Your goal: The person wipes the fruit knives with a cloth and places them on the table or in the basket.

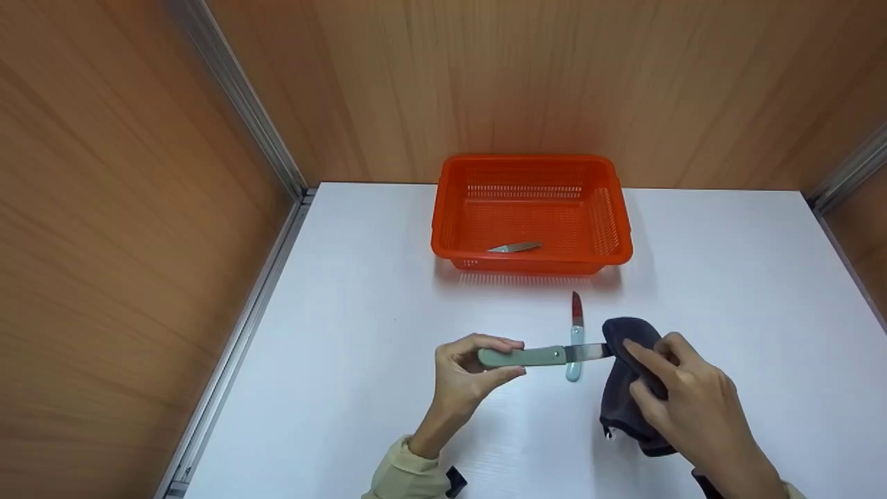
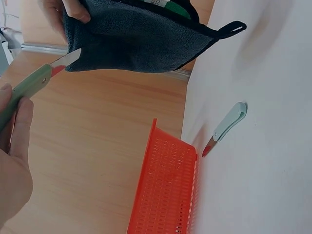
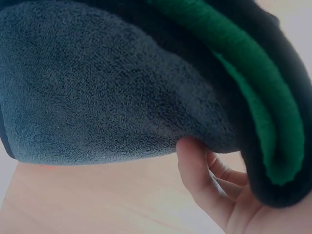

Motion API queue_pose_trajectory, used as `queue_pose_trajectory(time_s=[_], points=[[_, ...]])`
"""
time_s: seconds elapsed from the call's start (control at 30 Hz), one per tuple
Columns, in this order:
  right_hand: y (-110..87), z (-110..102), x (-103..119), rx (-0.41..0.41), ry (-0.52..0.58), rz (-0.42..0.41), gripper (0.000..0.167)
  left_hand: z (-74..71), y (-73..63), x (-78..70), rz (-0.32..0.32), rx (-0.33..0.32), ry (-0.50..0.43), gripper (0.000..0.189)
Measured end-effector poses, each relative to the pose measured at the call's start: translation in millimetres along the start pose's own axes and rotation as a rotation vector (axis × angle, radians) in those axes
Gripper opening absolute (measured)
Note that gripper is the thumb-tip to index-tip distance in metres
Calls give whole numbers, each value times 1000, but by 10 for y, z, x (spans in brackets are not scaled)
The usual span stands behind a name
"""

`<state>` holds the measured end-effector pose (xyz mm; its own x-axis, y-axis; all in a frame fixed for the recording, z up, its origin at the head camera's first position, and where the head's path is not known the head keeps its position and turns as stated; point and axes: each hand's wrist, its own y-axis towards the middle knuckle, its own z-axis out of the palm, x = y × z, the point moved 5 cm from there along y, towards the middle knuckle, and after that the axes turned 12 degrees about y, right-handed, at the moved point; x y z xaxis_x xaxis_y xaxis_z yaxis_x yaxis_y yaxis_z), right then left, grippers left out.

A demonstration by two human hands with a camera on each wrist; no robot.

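Note:
My left hand (image 1: 457, 381) grips the pale green handle of a small folding knife (image 1: 530, 357), held level above the table with its blade pointing right. In my right hand (image 1: 700, 409) is a dark grey cloth (image 1: 620, 405), pinched at the knife's tip; the fold covers the end of the blade. The cloth's green inner side (image 3: 278, 117) shows in the right wrist view. In the left wrist view, red shows along the held blade's edge. Beyond the held knife, a second knife (image 1: 576, 336) with a light blue handle and a reddish blade lies on the table.
An orange-red plastic basket (image 1: 530, 265) stands at the back of the white table (image 1: 346, 298), near the wooden back wall. Inside, by its front wall, a knife blade (image 1: 515, 247) is visible; its handle cannot be made out. Wooden panels enclose the table.

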<state>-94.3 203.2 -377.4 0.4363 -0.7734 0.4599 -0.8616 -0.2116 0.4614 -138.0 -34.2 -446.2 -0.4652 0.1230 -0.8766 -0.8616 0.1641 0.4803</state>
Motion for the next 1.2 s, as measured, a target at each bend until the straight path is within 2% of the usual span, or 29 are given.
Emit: queue_pose_trajectory(time_s=[0.23,0.43,0.6,0.8,1.2], points=[[-1,-82,-21,-13,-1,27,39,-7,1,7,3,-4,-6,23],[10,-156,14,-46,-2,15,40,-14,-5,15,3,-8,-9,23],[8,-211,60,-79,5,-21,41,-9,-6,29,-4,-7,-6,22],[5,-229,141,-114,6,-115,40,-4,0,42,7,-4,14,22],[27,-139,313,-63,15,-161,43,31,7,71,27,-3,41,24]])
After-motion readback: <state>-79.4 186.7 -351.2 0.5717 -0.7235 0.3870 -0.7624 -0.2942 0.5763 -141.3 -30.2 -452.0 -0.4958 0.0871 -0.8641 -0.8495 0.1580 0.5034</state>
